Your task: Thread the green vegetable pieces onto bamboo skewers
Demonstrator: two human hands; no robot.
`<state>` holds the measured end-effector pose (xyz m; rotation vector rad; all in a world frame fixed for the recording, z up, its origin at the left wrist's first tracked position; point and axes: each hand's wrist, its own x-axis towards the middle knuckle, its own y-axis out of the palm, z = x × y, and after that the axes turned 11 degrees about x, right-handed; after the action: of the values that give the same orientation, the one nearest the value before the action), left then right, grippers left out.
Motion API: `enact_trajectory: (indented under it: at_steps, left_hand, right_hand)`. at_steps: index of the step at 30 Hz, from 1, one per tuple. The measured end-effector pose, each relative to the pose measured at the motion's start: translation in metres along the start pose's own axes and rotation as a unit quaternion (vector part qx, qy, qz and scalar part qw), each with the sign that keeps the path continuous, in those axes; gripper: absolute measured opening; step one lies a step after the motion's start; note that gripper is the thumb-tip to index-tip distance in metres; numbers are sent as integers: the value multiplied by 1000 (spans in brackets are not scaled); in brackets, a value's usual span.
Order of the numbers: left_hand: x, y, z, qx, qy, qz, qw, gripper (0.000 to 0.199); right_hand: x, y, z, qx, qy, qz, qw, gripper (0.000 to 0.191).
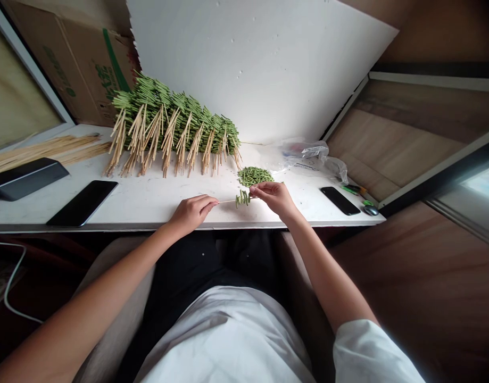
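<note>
"Well, how does the thin, pale wooden skewer [227, 201] lie?"

"Its long axis runs from left to right in front of the body, almost parallel to the near edge of the flat white tabletop [140, 205]. It spans the gap between both hands."

"And these hands, what is their state?"

"The bare left hand [191, 211] is closed, pinching the left end of the skewer. The bare right hand [275, 197] is at the opposite end, with its fingertips drawn together. Whether they grip the skewer or a green piece, I cannot tell, because the fingers cover this spot."

"Where are the green pieces?"

"Several short, green, stick-like pieces [242, 199] sit crosswise on the skewer, just left of the right fingertips. A loose heap of small, cut green pieces [255, 175] lies on the tabletop, just beyond the right hand and slightly to its left."

"So the right hand is nearer to this heap?"

"Yes, clearly (the left hand is well apart from it). In my judgement, this short forward direction, from right hand to heap, is the relation which counts most."
</note>
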<state>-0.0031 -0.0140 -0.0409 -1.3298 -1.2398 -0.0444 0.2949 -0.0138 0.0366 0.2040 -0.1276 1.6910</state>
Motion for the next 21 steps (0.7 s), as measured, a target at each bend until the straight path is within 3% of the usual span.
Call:
enact_trajectory:
  at_steps: [16, 21]
  left_hand:
    - [-2, 2, 4, 9, 20, 18, 1000, 24]
    - [-1, 1, 2, -8, -7, -1, 1000, 25]
  right_hand:
    - [-3, 4, -6, -35, -22, -46, 998, 34]
    - [1, -3, -2, -12, -42, -73, 996, 34]
